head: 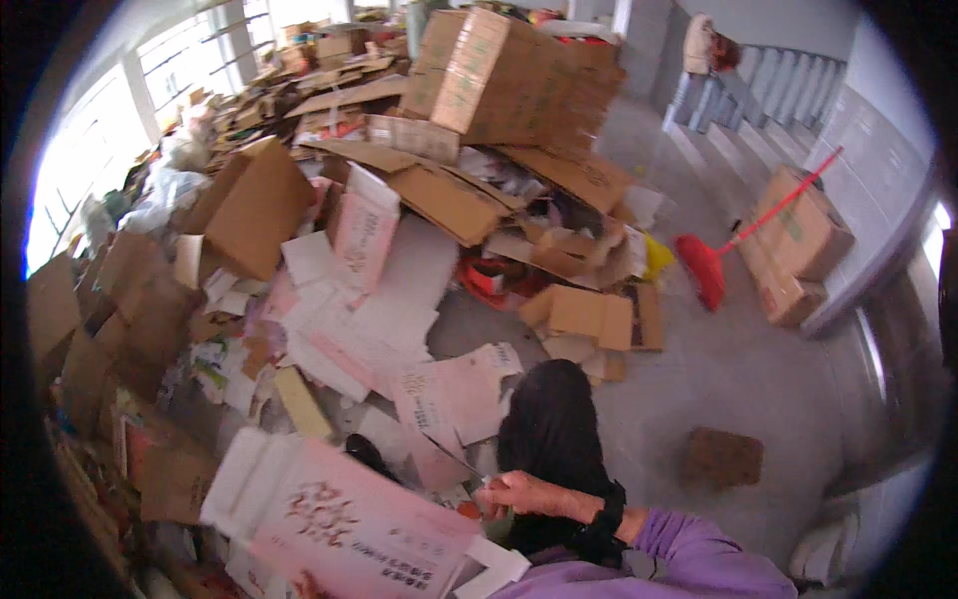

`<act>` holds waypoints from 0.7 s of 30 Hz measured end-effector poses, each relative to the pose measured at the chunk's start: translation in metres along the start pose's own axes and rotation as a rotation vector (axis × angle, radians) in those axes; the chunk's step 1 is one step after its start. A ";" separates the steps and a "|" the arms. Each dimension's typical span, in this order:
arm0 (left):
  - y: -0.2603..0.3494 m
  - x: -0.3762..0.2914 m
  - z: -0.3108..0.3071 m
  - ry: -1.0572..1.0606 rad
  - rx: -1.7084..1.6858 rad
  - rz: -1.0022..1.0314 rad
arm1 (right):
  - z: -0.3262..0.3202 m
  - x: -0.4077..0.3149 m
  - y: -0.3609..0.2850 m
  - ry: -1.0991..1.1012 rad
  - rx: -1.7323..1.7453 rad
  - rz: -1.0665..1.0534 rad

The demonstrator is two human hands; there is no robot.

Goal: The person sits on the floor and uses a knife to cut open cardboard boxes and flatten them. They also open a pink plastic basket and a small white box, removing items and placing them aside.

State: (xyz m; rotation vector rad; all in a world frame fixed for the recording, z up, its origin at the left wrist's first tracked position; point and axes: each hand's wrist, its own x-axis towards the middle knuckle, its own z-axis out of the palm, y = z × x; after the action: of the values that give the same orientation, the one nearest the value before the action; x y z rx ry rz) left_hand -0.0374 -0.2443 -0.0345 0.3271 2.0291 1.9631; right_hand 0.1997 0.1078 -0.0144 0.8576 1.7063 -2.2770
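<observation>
My right hand (509, 494) grips a knife (456, 456) by its handle, the thin blade pointing up and left. In front of my lap, a pink and white printed cardboard box (359, 524) is tilted, its flaps unfolded at both ends. Only the fingertips of my left hand (307, 585) show, at the box's lower edge; the rest is hidden or cut off by the frame. Beyond the knife lies a flattened pink and white carton piece (456, 389), close to my dark-trousered knee (554, 419). The blade's tip appears over that piece, but contact cannot be told.
Large brown cartons (516, 82) stand on a heap of flattened cardboard. A red broom (703, 269) leans by another carton (797, 232) at right. A brown block (724, 458) sits on the floor. A person (700, 52) is near the stair railing (793, 82).
</observation>
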 end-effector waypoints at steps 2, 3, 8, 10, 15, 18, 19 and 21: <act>-0.003 0.011 -0.030 0.167 0.029 0.002 | -0.007 -0.010 0.008 0.063 0.038 0.055; -0.003 0.017 -0.052 0.252 0.043 0.016 | -0.010 -0.013 0.011 0.075 0.043 0.084; 0.003 0.055 -0.185 0.630 0.100 0.152 | -0.010 -0.025 0.017 0.117 0.043 0.123; 0.008 0.072 -0.221 0.645 0.065 0.176 | -0.010 -0.027 0.014 0.146 0.030 0.141; 0.045 0.109 -0.220 0.374 -0.123 0.167 | -0.015 -0.037 -0.007 0.263 0.019 0.089; 0.084 0.125 -0.152 0.198 0.001 0.315 | -0.035 -0.047 -0.027 0.439 0.070 0.022; 0.100 0.129 -0.123 0.157 0.040 0.364 | -0.043 -0.049 -0.033 0.495 0.101 -0.034; 0.137 0.159 -0.059 0.130 0.070 0.305 | -0.058 -0.045 -0.044 0.650 0.191 -0.132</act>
State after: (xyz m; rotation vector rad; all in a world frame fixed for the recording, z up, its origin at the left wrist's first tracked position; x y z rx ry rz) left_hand -0.2126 -0.2352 0.0952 0.5693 2.2458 2.1402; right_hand 0.2358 0.1670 0.0356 1.7250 1.8245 -2.4400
